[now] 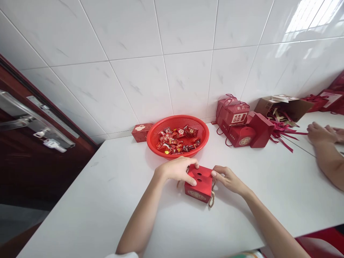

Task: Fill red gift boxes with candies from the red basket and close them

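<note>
A small red box (199,187) with two dark holes in its top and a pale round print on its front stands on the white table. Twine loops out at its right side, with a bit more at its left. My left hand (179,170) grips the box from the left, thumb and fingers on its top. At the box's right edge, my right hand (228,179) holds the upper corner between thumb and fingers. Just behind the box is a red plastic basket (152,138) of wrapped candies (177,139).
A red box (141,132) sits left of the basket. At the right are stacked red boxes (239,122), an open brown box (298,107) and dark red ribbons (282,130). Another person's hands (321,134) rest at the far right. A door with keys (53,144) is at the left.
</note>
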The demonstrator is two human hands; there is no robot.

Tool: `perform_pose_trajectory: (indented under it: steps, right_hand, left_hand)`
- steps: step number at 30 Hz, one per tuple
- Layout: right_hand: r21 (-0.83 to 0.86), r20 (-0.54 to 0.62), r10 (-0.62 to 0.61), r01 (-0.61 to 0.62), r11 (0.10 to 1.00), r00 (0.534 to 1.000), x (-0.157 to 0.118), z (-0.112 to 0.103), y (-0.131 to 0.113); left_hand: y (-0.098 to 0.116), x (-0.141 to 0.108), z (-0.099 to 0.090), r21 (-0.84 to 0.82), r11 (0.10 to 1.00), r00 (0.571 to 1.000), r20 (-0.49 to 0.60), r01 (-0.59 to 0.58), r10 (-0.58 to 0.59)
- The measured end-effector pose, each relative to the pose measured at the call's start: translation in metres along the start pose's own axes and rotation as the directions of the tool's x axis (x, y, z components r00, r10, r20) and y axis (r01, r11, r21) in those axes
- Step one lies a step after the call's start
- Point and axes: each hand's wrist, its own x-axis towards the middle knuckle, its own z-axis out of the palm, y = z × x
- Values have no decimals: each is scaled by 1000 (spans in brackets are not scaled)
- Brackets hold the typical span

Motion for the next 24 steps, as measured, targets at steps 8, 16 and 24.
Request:
perform_pose_trajectory:
  steps: [8,16,24]
  right_hand:
    - [313,56,35,-51,948,998,-6,-20,-9]
    - [494,-173,-40,122,861,984,-6,-34,-38]
    - [402,-302,-21,148,903,953,-1,-27,-69]
  left_hand:
    - [5,0,0,28,1000,1000,-1,4,-4]
    - [21,-3,10,-4,1000,997,-75,-6,5]
    - [26,-26,-1,-543,751,918,-328,-376,223]
